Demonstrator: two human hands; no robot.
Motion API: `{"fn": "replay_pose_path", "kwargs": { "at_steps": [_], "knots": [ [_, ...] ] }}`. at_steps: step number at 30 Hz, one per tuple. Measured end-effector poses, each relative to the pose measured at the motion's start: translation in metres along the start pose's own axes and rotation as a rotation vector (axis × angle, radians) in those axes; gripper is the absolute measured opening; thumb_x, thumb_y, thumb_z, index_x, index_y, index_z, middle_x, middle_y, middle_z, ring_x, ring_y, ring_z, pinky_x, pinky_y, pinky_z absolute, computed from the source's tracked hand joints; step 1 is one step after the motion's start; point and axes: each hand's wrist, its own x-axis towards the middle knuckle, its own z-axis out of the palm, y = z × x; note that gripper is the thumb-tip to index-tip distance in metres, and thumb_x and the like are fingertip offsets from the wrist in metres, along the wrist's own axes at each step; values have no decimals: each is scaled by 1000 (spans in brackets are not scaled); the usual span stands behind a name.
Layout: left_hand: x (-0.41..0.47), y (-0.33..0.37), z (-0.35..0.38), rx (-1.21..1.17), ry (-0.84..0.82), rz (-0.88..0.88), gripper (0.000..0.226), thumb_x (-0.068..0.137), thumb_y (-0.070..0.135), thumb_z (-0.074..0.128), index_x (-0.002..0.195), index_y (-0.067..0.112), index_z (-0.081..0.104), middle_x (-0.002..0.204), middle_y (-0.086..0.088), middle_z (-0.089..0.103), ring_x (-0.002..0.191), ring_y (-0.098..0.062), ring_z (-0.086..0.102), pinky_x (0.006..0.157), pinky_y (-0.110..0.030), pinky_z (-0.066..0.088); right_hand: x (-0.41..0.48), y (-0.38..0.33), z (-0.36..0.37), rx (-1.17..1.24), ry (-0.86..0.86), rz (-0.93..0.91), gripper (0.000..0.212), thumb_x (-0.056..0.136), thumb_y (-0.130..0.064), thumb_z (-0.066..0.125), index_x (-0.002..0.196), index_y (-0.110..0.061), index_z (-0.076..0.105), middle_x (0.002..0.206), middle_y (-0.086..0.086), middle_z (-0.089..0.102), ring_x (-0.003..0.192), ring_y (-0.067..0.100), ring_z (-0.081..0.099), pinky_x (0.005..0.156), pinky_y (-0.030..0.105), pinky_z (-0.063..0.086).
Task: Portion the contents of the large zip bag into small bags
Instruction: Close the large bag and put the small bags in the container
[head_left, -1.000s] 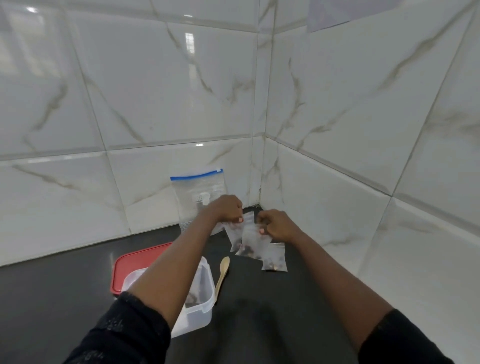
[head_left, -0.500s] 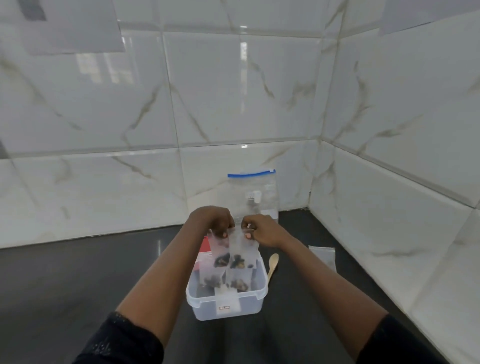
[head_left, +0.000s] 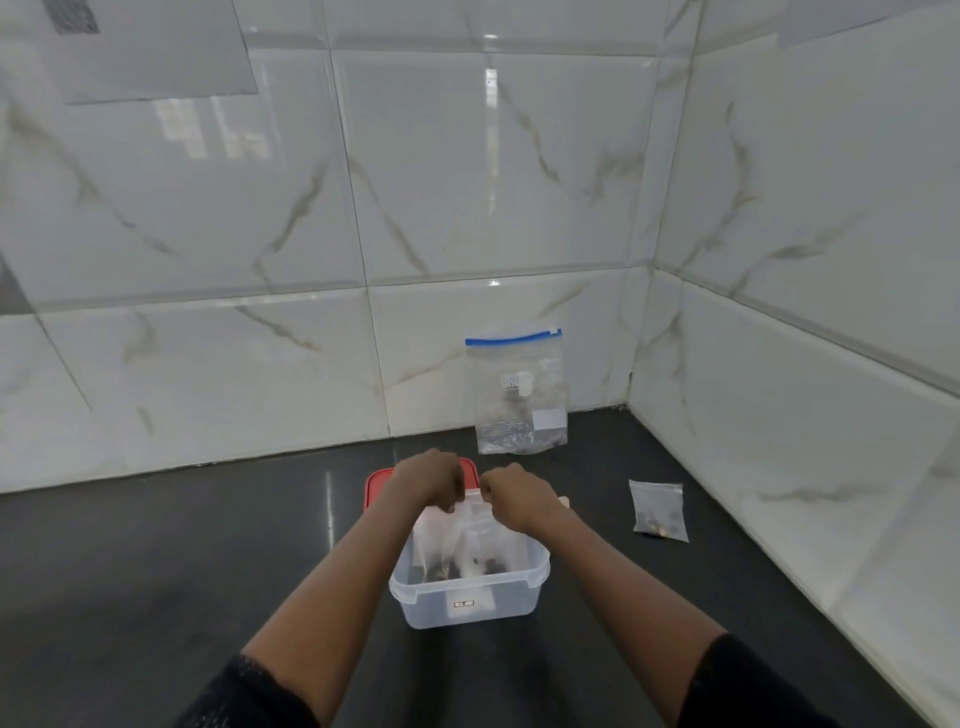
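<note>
Dark counter (head_left: 156, 571): left hand (head_left: 431, 480) and right hand (head_left: 514, 493), fingers (head_left: 449, 500) curled, pinch small bags (head_left: 467, 535) in tub (head_left: 467, 603).

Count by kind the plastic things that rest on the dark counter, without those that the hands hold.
Large zip bag: 1
Small bag: 1
Clear container: 1
Red lid: 1
Total: 4
Not counted: held small bags, number unclear.

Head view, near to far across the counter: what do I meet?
Clear container → red lid → large zip bag against the back wall. The loose small bag at right overlaps the container in depth, so it's left out.
</note>
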Motion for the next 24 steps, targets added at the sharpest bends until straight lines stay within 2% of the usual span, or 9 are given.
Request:
{"fn": "replay_pose_path", "kwargs": {
  "at_steps": [3,6,12,17,20,22,24],
  "knots": [
    [6,8,-9,-60,134,37,19,79,10,60,92,18,70,103,-2,67,94,-22,62,85,-38,52,1,8,-4,33,82,67,19,91,-4,43,102,-5,59,108,15,59,96,33,61,81,39,49],
    [16,31,-14,-125,188,112,19,81,8,56,90,16,70,102,-4,67,94,-21,60,84,-34,50,0,26,-8,132,156,142,22,92,-8,43,102,-5,63,108,15,63,96,33,62,81,38,51],
    [39,99,-9,-308,121,223,19,86,7,55,103,6,66,108,-10,65,102,-23,57,82,-24,37,-12,81,-13,263,220,322,23,89,-10,47,101,-6,67,108,17,64,98,33,63,80,35,50],
    [65,153,7,-460,45,270,22,87,6,56,108,6,65,114,-9,64,108,-21,57,93,-27,40,-30,136,-14,324,260,451,20,90,-8,52,100,-3,70,105,15,68,106,28,60,85,32,47],
    [83,174,18,-517,10,229,28,87,9,58,114,9,63,122,-8,61,115,-21,54,97,-29,39,-38,163,-14,367,261,523,20,87,-8,56,98,-4,72,103,11,71,102,24,63,86,28,47],
    [95,189,26,-564,-5,187,31,88,12,58,119,9,59,127,-8,57,119,-23,51,99,-29,37,-40,183,-12,416,250,575,19,83,-7,59,95,-3,74,102,12,71,102,26,64,88,30,50],
    [104,202,34,-615,-36,141,27,88,14,57,114,8,59,125,-10,56,118,-25,50,96,-29,38,-39,201,-7,462,239,622,17,80,-7,62,91,-4,74,102,13,71,103,27,63,90,33,51]
  ]
}}
